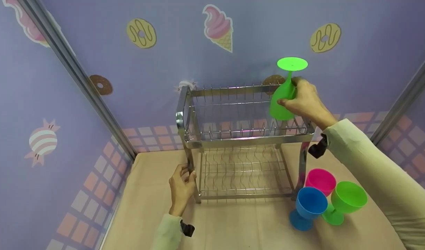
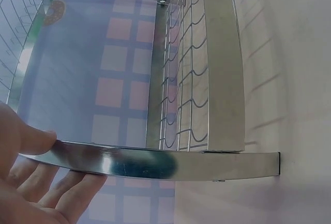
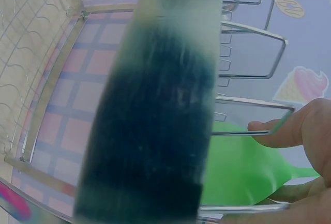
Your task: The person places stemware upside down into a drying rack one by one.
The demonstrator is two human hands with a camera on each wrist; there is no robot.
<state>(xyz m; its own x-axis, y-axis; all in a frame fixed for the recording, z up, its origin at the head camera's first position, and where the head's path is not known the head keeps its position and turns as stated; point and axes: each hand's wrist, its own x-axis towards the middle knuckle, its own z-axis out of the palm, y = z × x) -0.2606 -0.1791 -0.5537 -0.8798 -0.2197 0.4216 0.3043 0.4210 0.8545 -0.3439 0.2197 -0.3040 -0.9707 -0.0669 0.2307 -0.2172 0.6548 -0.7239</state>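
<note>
A two-tier metal dish rack (image 1: 247, 138) stands on the table. My right hand (image 1: 304, 100) grips a green goblet (image 1: 281, 99) by its bowl, upside down with the foot on top, at the right end of the upper tier. In the right wrist view, thumb and fingers lie on both sides of the green bowl (image 3: 245, 164), behind wire prongs of the rack. Low on the rack's left front post, my left hand (image 1: 181, 185) holds the metal; the left wrist view has its thumb and fingers on either side of that post (image 2: 139, 162).
Right of the rack, a pink goblet (image 1: 321, 181), a blue goblet (image 1: 311, 203) and a second green goblet (image 1: 349, 197) stand upright close together. Patterned purple walls (image 1: 247, 45) enclose the table (image 1: 233, 225) at the back and sides.
</note>
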